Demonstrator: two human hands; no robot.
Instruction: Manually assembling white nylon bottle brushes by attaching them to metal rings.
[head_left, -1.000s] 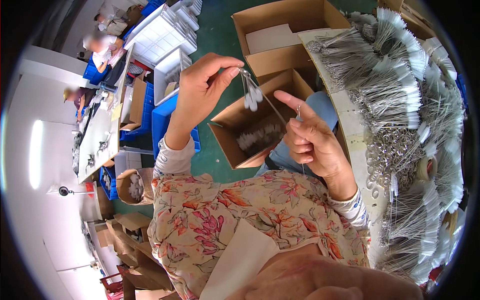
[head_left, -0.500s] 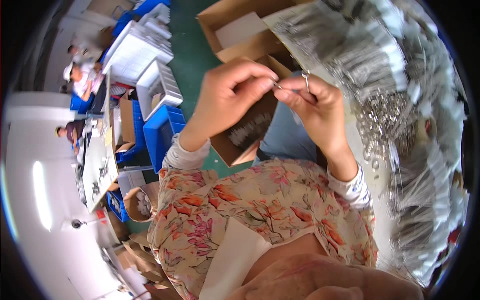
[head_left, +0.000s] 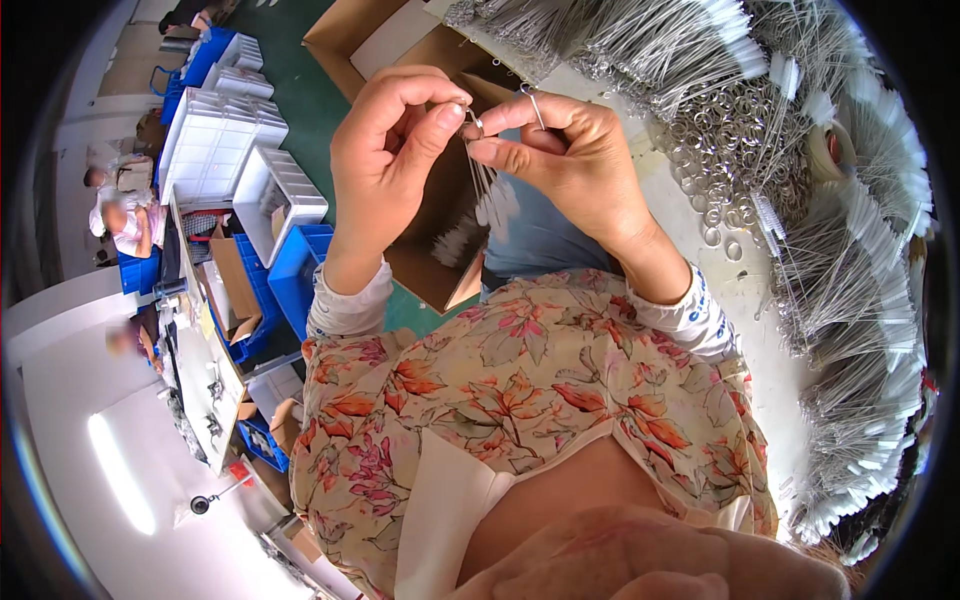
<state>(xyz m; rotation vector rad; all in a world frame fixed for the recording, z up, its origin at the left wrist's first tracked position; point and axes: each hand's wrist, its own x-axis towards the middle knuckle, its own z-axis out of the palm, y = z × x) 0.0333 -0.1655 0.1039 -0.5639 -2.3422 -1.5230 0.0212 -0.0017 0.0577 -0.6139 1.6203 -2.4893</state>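
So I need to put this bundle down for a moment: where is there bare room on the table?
Only a narrow pale strip of table, between the right hand and the wire bundles, looks bare. Above it lie loose metal rings; the open cardboard box already holds pieces.

Cardboard box (head_left: pixel 440 250) below hands, ring pile (head_left: pixel 720 150) on table (head_left: pixel 760 330) at right, crates (head_left: pixel 220 140) left w/ bins (head_left: pixel 300 270).

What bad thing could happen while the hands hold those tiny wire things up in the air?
The left hand and right hand pinch a small metal ring with thin tagged wires hanging down. If the grip slips, they might miss the cardboard box and land on the green floor. They could also tangle.
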